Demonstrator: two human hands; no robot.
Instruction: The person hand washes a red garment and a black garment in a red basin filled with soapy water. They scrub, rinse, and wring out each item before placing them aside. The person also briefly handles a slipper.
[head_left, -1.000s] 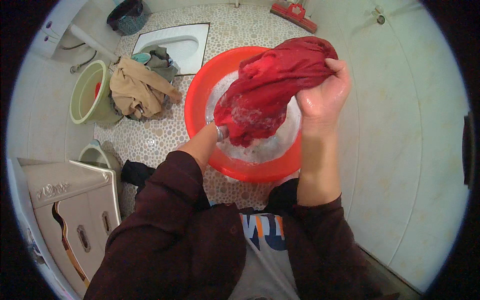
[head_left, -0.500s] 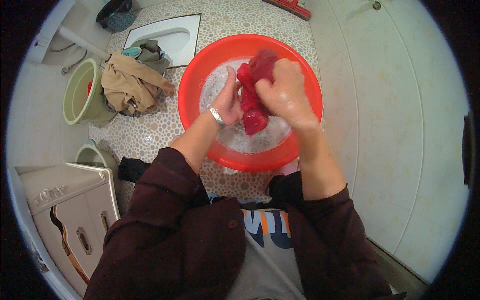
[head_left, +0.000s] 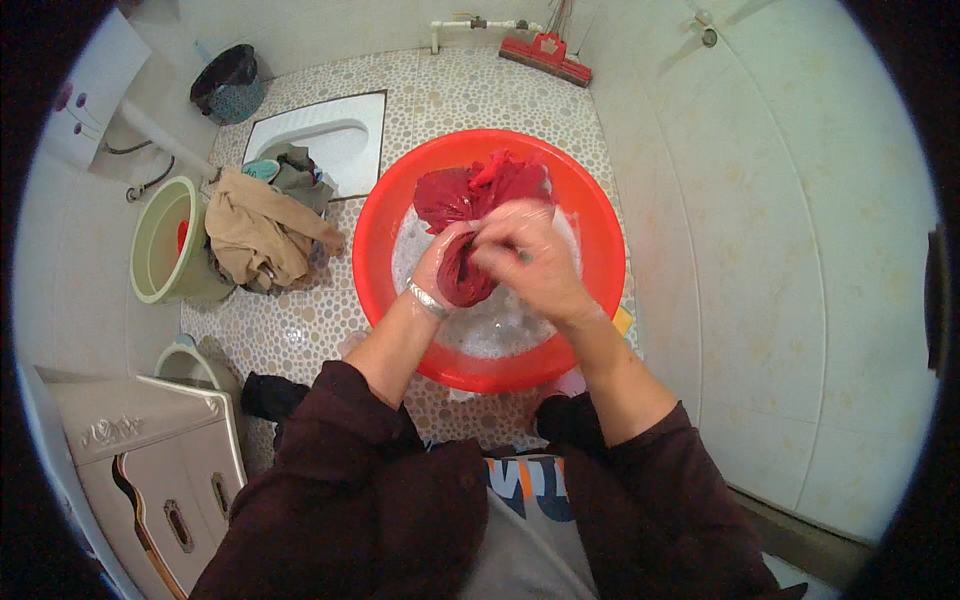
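A wet red garment [head_left: 485, 200] is bunched up over the orange-red basin [head_left: 372, 270], which holds soapy water [head_left: 490, 325]. My left hand [head_left: 432, 262], with a silver bracelet at its wrist, is closed around a gathered part of it. That part forms a rounded, open fold beside the palm, while the rest spreads toward the basin's far side. My right hand [head_left: 535, 255] is bent over the same garment from the right, its fingertips at the edge of the fold. Slight motion blur softens those fingers.
Left of the basin, a pale green bucket [head_left: 150, 250] stands beside a heap of tan clothes [head_left: 262, 225]. A squat toilet [head_left: 345, 150] lies beyond. A cabinet [head_left: 150, 440] is at the near left, a red floor brush [head_left: 548, 58] at the back, and a wall [head_left: 740, 250] on the right.
The red garment has gone from a twisted bundle held up by my right hand to a spread bunch held in my left. My right hand has come down and inward. The view has tilted farther out.
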